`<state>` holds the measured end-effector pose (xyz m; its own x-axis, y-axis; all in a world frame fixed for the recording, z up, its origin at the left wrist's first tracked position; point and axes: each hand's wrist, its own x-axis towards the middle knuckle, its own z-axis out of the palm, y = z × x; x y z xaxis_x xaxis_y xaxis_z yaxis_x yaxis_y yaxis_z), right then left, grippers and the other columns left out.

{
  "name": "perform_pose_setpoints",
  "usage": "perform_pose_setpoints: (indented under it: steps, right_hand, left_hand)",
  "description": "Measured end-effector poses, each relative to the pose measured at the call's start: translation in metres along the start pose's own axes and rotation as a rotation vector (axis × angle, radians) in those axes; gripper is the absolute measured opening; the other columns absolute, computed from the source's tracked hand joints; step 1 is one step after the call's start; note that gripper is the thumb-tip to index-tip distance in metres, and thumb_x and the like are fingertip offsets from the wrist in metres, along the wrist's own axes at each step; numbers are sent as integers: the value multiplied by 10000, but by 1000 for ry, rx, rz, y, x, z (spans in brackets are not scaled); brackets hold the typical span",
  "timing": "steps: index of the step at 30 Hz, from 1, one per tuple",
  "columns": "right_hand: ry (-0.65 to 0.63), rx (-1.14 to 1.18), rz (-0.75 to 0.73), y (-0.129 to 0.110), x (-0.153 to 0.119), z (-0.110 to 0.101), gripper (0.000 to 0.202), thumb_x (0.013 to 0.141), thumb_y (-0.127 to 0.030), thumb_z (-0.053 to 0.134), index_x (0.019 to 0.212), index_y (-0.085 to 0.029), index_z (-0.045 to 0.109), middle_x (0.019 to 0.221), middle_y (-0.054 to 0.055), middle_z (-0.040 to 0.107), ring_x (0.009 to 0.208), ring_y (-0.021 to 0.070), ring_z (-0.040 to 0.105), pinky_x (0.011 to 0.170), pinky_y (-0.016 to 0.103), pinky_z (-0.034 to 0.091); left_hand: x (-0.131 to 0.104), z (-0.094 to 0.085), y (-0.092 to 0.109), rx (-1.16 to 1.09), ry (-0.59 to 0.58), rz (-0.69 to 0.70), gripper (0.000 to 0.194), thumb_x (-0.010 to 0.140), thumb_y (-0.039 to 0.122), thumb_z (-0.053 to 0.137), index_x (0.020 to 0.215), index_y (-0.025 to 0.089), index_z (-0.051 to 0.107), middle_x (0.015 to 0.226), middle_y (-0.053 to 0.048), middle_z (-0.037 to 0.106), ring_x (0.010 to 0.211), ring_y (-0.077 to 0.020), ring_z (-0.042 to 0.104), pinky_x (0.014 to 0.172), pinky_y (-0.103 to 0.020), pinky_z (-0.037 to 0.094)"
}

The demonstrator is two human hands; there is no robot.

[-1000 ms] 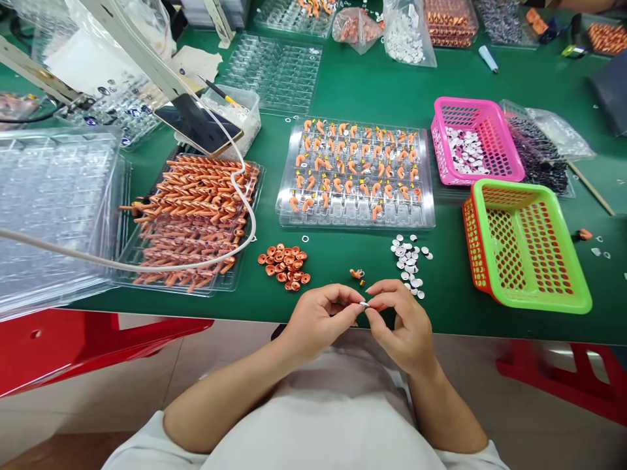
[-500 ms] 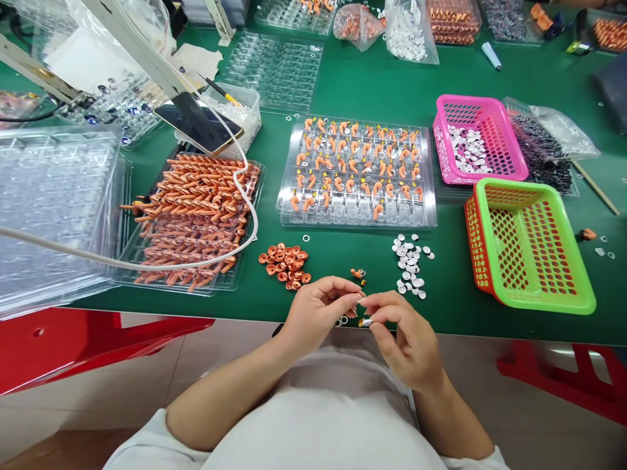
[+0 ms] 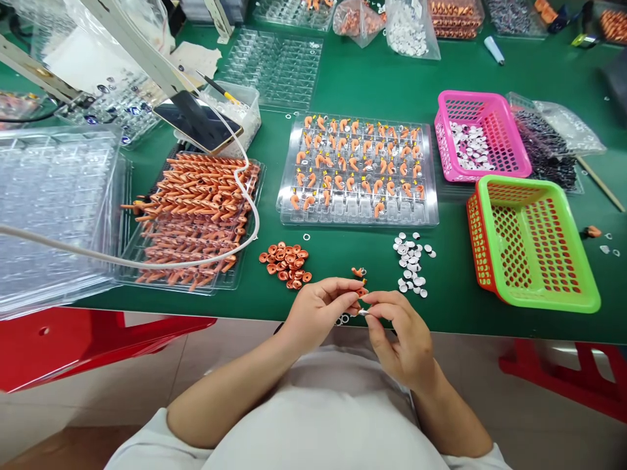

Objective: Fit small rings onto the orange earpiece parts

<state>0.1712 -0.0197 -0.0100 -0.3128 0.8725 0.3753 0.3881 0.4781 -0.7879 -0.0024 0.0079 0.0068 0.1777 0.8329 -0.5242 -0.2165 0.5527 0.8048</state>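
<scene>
At the table's near edge, my left hand (image 3: 316,313) pinches a small copper-coloured cup (image 3: 361,293), partly hidden by the fingertips. My right hand (image 3: 404,336) is closed at the fingertips on a small whitish piece (image 3: 362,312), too small to make out fully. Both sets of fingertips almost meet. Just beyond them lies a curved orange part (image 3: 358,271). A heap of copper-coloured cups (image 3: 285,264) is left of the hands, and a scatter of white discs (image 3: 410,261) is to the right. Several white rings (image 3: 343,319) show under the left fingers.
Ahead stands a clear tray (image 3: 360,171) holding rows of curved orange parts. On the right are a pink basket (image 3: 443,156) with white pieces and a green basket (image 3: 553,304). A tray of copper-coloured tubes (image 3: 196,215), crossed by a white cable (image 3: 252,209), is at left.
The whitish piece in my right hand has moved up and left, closer to my left fingertips. The copper-coloured cup now shows between the left fingers.
</scene>
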Motion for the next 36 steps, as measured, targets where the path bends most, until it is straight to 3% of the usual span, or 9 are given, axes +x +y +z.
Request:
perform_pose_setpoints:
  steps: [11,18,22,27,31,36]
  right_hand:
    - [-6,6,-49,-1,1,1,293,830,2,571,1045,-196,559,1057,100,680,1007,217,654,823,382,554]
    - [-3,57,-20,-2,0,2,306,822,17,578,1041,-197,566,1061,93,675,1032,211,642,859,371,539]
    - [-23,185,110,-5,1,-1,232,859,-33,560,995,-220,573,1051,68,664,1012,200,629,799,332,526]
    - [-71,238,330,-7,11,-10,105,911,-132,544,872,-224,577,881,22,588,847,161,568,719,293,460]
    - [-196,265,424,-4,22,-16,123,932,-184,529,821,-224,567,824,2,540,743,141,501,664,277,412]
    - [-224,326,497,-4,26,-19,138,924,-208,548,787,-224,556,801,-9,523,725,137,480,668,272,402]
  left_hand:
    - [-1,-6,-4,136,-77,10,210,824,255,662,978,143,753,838,-56,767,719,-155,709,730,-266,592]
    - [-1,-11,-11,157,-143,119,257,778,200,720,1030,153,733,957,-58,767,862,-177,714,782,-267,596]
    - [-2,-13,-13,229,-133,174,219,801,207,710,1013,156,730,949,-61,763,841,-172,717,762,-262,595]
    - [-4,-15,-10,414,-100,360,180,829,193,690,1000,159,735,946,-75,744,827,-172,705,742,-269,584]
    - [-5,-16,-6,532,-162,523,181,850,127,657,1013,164,728,901,-58,752,816,-151,695,721,-240,563]
    - [-6,-16,-3,606,-179,622,216,847,85,648,1035,166,718,902,-57,761,835,-152,689,738,-242,558]
